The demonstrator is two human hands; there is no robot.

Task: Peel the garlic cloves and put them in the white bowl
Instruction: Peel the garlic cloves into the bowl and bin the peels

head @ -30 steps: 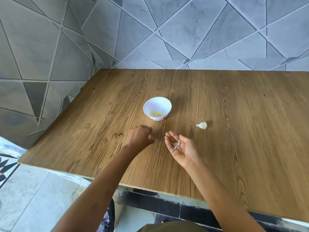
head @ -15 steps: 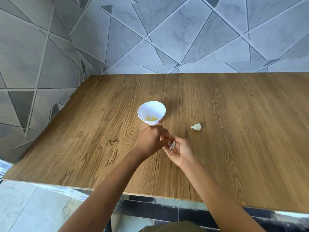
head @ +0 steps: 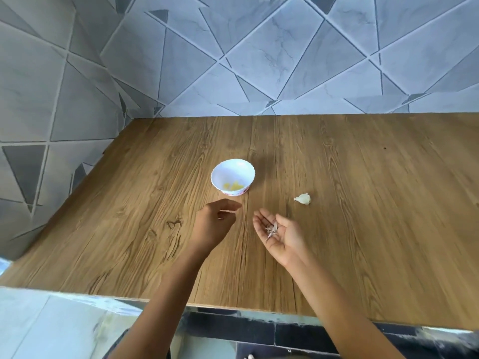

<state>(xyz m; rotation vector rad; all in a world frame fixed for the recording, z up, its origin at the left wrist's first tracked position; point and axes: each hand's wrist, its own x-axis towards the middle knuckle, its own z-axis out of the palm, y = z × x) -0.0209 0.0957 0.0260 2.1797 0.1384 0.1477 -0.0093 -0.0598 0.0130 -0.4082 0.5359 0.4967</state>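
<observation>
On the wooden table (head: 363,229) the white bowl (head: 242,167) holds peeled cloves (head: 233,187), one unpeeled clove (head: 303,198) lying well apart; left hand (head: 216,225) hovers loosely curled, seemingly empty; right hand (head: 281,233), spread palm-up, carries loose skins (head: 271,228) liable to spill if tilted.

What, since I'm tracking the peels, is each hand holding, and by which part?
Loose garlic skins lie on the upturned palm of the right hand, no grip closed on them. The left hand shows nothing in its loosely curled fingers.
</observation>
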